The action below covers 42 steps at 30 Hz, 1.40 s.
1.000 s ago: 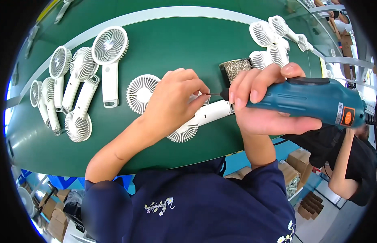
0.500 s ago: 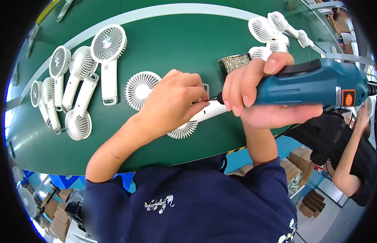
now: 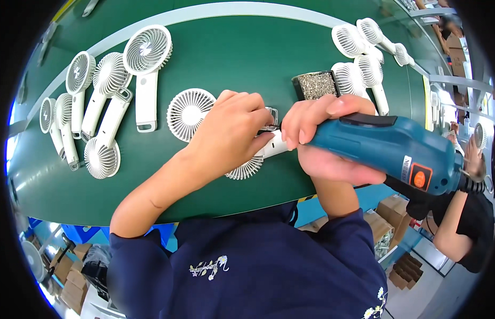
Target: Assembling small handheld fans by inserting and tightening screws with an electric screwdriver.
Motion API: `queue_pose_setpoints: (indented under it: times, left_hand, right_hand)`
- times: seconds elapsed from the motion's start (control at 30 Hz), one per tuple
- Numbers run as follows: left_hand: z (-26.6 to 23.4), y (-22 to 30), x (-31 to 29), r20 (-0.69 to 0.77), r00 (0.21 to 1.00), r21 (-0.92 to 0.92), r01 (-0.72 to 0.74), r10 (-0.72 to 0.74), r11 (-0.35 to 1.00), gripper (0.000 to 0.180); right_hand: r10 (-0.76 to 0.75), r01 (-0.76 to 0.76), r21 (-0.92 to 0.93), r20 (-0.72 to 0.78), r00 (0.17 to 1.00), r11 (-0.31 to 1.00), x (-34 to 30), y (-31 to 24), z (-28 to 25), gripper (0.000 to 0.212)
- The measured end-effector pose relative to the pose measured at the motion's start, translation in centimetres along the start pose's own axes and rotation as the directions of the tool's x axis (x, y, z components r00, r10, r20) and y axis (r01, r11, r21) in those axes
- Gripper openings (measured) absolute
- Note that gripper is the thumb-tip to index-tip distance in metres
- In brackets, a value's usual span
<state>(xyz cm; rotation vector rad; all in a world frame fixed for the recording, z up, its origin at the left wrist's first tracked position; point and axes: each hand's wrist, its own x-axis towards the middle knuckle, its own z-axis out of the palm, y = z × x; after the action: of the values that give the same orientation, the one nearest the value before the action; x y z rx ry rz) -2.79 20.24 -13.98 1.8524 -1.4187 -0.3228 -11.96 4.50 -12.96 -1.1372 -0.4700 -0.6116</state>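
Note:
My right hand (image 3: 332,138) is wrapped around a teal electric screwdriver (image 3: 386,151), held roughly level with its dark tip pointing left. At that tip, the fingers of my left hand (image 3: 229,127) are pinched together; whatever they hold is hidden. Beneath my left hand lies a white handheld fan (image 3: 185,114), its round grille showing to the left and its handle mostly covered. A metal loop (image 3: 272,116) shows just past my left fingertips. Nearer to me is a second fan (image 3: 245,169), partly hidden, with its white handle (image 3: 275,144) running under the screwdriver tip.
Several white fans (image 3: 146,50) lie on the green table (image 3: 231,53) at the left, and more fans (image 3: 348,77) at the far right. A dark box of small metal pieces (image 3: 316,85) stands beyond my right hand. Another person's arm (image 3: 455,234) shows at the right, near cardboard boxes (image 3: 393,210).
The screwdriver's rear end has swung down and toward me, and its tip has come slightly left. My left hand stays pinched in nearly the same place.

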Motion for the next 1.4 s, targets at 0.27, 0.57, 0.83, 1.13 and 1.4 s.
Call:
queue_pose_setpoints:
  times: [0.27,0.57,0.83,1.13,1.4]
  left_hand:
    - [0.1,0.1,-0.2,-0.038,0.999,-0.025,-0.011,0.010,1.000,0.032]
    - [-0.7,4.1,-0.1,0.142,0.987,0.417,0.014,-0.080,0.909,0.052]
    - [-0.5,5.2,0.1,0.441,0.894,0.471,-0.154,-0.080,0.869,0.049]
    - [3.3,12.7,20.8,0.420,0.755,0.234,-0.626,0.503,0.744,0.051]
    - [27.4,11.0,41.7,0.676,0.676,0.386,-0.665,0.295,0.639,0.057]
  right_hand:
    - [0.003,-0.002,-0.042,0.021,1.000,0.999,-0.6,0.6,0.5,0.091]
    - [-0.257,0.251,-0.077,-0.079,0.963,0.965,1.5,-7.4,-0.1,0.078]
    - [-0.350,0.297,-0.185,-0.465,0.813,0.937,-8.1,-12.6,-2.5,0.071]
    - [-0.472,0.311,-0.361,-0.742,0.476,0.880,-14.2,-17.4,-3.3,0.071]
    - [-0.455,0.263,-0.384,-0.833,0.317,0.885,-14.0,-14.6,1.4,0.062]
